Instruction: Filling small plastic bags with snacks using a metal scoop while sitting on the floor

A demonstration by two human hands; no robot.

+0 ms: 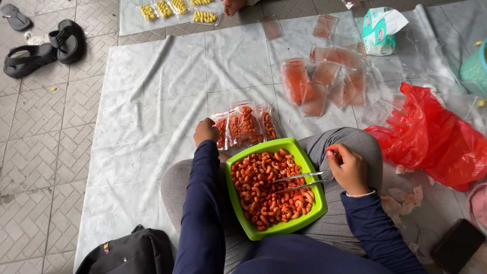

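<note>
Right now: sat w/ green tray [308, 167] of orange macaroni [264, 190] on lap. Left hand [205, 131] closed over filled packets [246, 126] on sheet [152, 101], just beyond tray. Right hand [349, 168] gripped metal tongs [299, 181], tips resting in macaroni. Empty bags [324, 81] farther off, red bag [431, 137] at right.

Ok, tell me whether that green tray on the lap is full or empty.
Full. The green tray is heaped nearly rim to rim with orange macaroni snacks; metal tongs held in the right hand rest on them.
</note>
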